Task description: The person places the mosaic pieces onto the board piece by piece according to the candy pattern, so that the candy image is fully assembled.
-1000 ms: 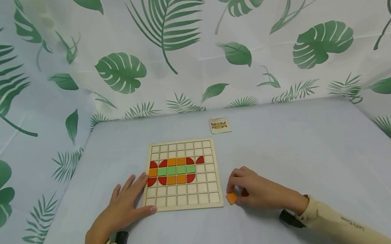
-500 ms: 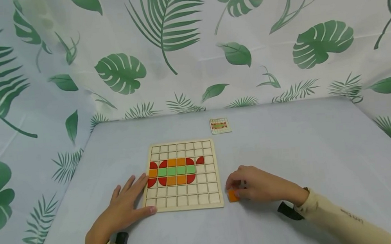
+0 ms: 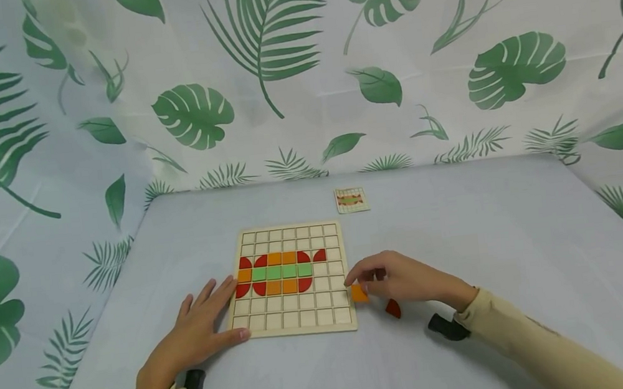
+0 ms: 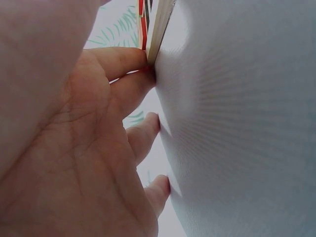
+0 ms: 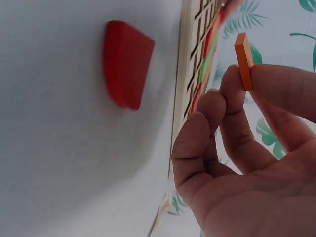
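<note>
A wooden grid board [image 3: 307,322] lies on the table, with red quarter-round, orange square and green square tiles set in its middle rows. My left hand [image 3: 197,327] rests at its left edge, fingers spread; in the left wrist view the fingertips touch the board's side and the tabletop. My right hand [image 3: 404,276] pinches an orange square tile [image 5: 244,61] between thumb and a finger, raised just beside the board's right edge. Below that hand, a red quarter-round tile [image 5: 126,64] lies loose on the table, also visible in the head view.
Behind the board lies a small pattern card [image 3: 352,200] printed with a similar coloured grid. A white cloth covers the table [image 3: 489,221]. Leaf-printed curtains [image 3: 305,126] stand at the back and sides.
The right hand has lifted the orange tile and shifted left and away from me, to the board's right edge. The red tile beneath it has come into view. The left hand stays still.
</note>
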### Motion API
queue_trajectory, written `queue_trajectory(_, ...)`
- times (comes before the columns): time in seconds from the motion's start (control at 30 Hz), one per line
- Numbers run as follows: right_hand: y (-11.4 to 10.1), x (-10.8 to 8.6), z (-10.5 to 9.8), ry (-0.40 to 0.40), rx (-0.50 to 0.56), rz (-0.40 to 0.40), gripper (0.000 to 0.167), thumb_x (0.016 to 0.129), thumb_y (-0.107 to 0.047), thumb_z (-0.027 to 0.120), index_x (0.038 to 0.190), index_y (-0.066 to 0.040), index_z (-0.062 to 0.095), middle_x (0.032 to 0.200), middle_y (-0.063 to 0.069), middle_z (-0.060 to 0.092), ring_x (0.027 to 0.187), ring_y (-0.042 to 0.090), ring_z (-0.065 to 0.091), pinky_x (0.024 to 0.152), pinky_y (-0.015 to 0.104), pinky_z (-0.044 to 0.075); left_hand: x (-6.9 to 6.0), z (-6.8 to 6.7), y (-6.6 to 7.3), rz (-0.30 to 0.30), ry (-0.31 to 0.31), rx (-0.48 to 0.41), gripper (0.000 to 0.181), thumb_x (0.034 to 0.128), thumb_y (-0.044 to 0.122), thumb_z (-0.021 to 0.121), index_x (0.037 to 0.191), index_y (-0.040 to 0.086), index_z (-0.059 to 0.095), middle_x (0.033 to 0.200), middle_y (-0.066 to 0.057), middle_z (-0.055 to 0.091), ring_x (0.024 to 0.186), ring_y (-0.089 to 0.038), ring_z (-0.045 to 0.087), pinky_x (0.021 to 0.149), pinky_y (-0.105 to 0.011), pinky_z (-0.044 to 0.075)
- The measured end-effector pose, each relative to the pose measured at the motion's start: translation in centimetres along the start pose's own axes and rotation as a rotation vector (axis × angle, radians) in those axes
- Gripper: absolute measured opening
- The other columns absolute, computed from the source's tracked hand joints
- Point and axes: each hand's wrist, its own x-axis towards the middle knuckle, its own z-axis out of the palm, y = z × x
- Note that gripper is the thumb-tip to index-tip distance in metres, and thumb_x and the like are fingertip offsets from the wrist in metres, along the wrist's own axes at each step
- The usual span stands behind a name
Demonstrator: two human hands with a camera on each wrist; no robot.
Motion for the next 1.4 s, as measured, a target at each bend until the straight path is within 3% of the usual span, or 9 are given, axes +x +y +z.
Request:
queue_trajectory(0.53,0.2,4.6,-0.9,0.076,0.019,0.126,0.005,0.099,-0.003,0.071,0.102,-0.006,0.073,0.091,0.0,0.069,0.085,0.02,0.059,0.077,0.033,0.049,-0.1,-0.1,0.1,0.004,0.002,0.001,0.106,0.0879,0.053,0.085,0.169,0.008,0.033,0.173,-0.016,0.031,0.16,-0.048,0.013,0.121,-0.076,0.001)
queue_trajectory(0.87,0.5,6.8,-1.1,0.076,0.064,0.134,0.005,0.098,-0.005,0.073,0.103,-0.004,0.074,0.094,0.001,0.072,0.088,0.02,0.062,0.079,0.034,0.052,-0.3,-0.1,0.0,-0.002,-0.005,-0.014,0.105,0.0886,0.054,0.084,0.168,0.008,0.034,0.173,-0.017,0.031,0.16,-0.048,0.012,0.121,-0.076,0.0)
queue_trajectory(1.4,1.0,8.4,-0.9,0.086,0.076,0.136,0.004,0.097,-0.005,0.075,0.097,-0.002,0.073,0.088,0.002,0.071,0.081,0.019,0.059,0.075,0.033,0.049,-0.1,0.0,0.1,0.008,0.01,-0.008,0.104,0.0877,0.052,0.085,0.168,0.008,0.035,0.173,-0.016,0.032,0.16,-0.048,0.013,0.122,-0.075,0.001)
